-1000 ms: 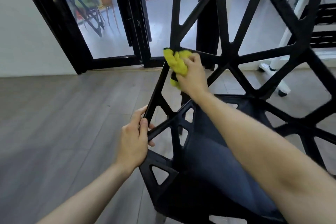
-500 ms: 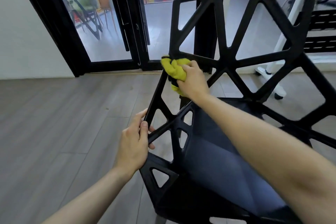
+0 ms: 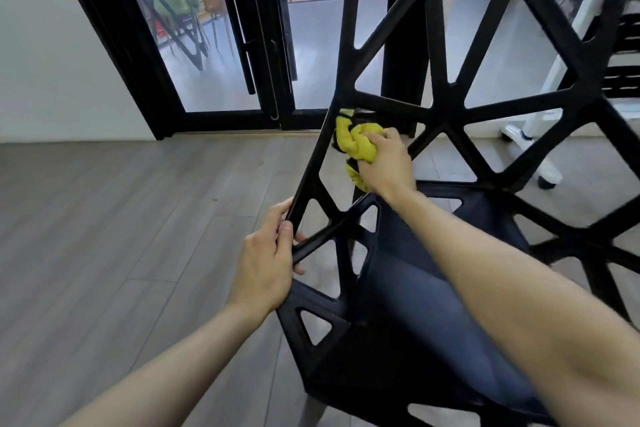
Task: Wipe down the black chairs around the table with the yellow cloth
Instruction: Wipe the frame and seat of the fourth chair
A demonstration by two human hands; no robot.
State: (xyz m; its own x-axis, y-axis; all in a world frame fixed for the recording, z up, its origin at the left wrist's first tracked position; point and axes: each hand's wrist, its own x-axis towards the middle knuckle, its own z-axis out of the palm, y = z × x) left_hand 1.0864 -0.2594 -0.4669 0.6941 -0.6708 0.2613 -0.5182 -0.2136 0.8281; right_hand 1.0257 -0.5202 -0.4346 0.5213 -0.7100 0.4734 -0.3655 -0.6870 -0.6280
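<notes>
Black chair (image 3: 446,121): open lattice of triangular cut-outs, back and side panels in view, seat dark and glossy. It fills the right half of the head view and stands on a grey plank floor (image 3: 104,218).

Left hand (image 3: 265,263): forearm enters from the lower left, wrist straight. Fingers are curled round the slanting front strut of the chair's side panel, thumb laid along the strut's near face. The grip sits where that strut meets a lower cross-bar.

Right hand (image 3: 388,163): forearm runs diagonally from the lower right across the seat, arm well extended. Fingers are closed tightly over the yellow cloth (image 3: 356,146), back of the hand toward the camera. The knuckles lie just below the horizontal bar of the chair back.

Yellow cloth: bunched into a wad, pressed against the inner side of the chair frame near the junction of the side strut and the back's horizontal bar. One fold sticks up past the fingers, another hangs below the palm.

Glass door (image 3: 221,38): black-framed, behind the chair; a green chair (image 3: 173,0) shows through the pane.

White table leg (image 3: 533,135): at the right, beyond the chair back.
</notes>
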